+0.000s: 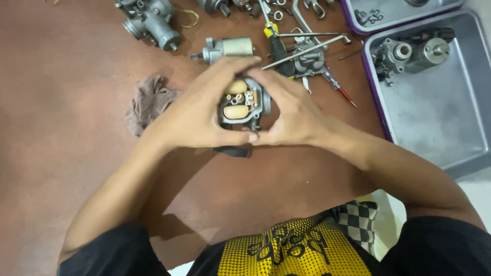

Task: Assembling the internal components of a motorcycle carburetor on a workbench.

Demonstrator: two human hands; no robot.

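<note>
Both of my hands cup a grey metal carburettor body [245, 102] held over the brown floor, its open side up, showing two tan floats. My left hand [197, 110] wraps its left side, with the thumb along the bottom edge. My right hand [291, 112] holds its right side, and the fingertips of both hands meet above it. A small dark object [232, 151] lies on the floor just below my hands.
A brown rag [148, 102] lies to the left. Beyond my hands are a small grey motor [227, 49], another carburettor [151, 23], a yellow-handled screwdriver [276, 46], metal parts and rods [307, 53]. At the right stand grey trays [445, 122] with purple rims, one holding a motor part [414, 53].
</note>
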